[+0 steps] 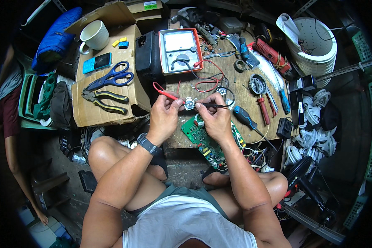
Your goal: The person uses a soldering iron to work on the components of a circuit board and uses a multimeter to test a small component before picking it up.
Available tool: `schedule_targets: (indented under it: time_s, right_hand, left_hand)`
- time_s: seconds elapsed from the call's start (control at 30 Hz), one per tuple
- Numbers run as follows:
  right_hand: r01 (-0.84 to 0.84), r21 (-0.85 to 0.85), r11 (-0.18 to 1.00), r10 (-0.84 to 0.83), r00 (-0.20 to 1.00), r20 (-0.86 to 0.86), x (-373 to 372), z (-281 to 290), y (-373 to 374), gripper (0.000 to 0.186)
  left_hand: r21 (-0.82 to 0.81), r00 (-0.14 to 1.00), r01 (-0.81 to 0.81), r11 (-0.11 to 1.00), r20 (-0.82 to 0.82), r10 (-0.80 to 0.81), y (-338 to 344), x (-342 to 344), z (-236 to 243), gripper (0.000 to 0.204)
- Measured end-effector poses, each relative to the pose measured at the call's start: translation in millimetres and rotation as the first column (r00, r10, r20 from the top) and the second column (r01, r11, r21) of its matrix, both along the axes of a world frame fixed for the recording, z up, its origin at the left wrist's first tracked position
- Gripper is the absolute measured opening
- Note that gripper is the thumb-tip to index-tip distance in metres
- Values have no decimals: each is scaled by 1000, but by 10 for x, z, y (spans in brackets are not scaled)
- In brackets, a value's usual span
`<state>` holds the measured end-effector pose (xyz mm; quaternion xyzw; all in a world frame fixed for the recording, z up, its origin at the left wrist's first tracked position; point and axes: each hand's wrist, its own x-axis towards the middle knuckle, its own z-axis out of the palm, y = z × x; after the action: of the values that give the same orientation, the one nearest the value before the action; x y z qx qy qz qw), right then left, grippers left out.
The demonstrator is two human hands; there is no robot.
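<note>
Over the near edge of the wooden bench, my left hand (pixel 163 117) pinches a red test probe (pixel 165 94). Opposite it, my right hand (pixel 217 120) is closed on a black test probe (pixel 215 106). A small round metal part (pixel 189 103) sits between my fingertips, with both hands at its sides; which fingers carry it is unclear. Red and black leads run back to an analog multimeter (pixel 179 53) in a red-rimmed case. Below my right hand lies a green circuit board (pixel 204 142), partly covered by the forearm. A similar small round part (pixel 221 90) rests beyond that hand.
Left, a cardboard box (pixel 105 97) bears pliers (pixel 105 101), scissors (pixel 109 76), a phone (pixel 97 63) and a mug (pixel 95 36). Right lie a blue-black screwdriver (pixel 244 118), a red-handled screwdriver (pixel 263 110) and a red power tool (pixel 272 56). Another person's arm (pixel 18 173) shows far left.
</note>
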<state>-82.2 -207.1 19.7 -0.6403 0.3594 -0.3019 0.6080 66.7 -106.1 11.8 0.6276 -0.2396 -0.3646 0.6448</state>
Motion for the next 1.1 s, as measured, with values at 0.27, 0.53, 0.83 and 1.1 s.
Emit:
schedule_targets:
  time_s: [0.27,0.53,0.83,1.1]
  right_hand:
    - [31,-17,999,-31,999,41,17,22,39,19]
    - [36,-62,997,-32,997,64,-28,69,185,16]
    - [24,-70,997,-20,999,50,-21,71,192,15]
    - [20,-61,998,-18,999,35,-8,66,186,16]
  left_hand:
    - [46,999,23,999,38,-25,-4,25,31,22]
    - [72,995,56,996,74,-62,-77,60,104,24]
    - [84,991,59,995,117,-69,-83,78,18,22]
    - [66,986,31,997,159,-41,-75,75,-29,24]
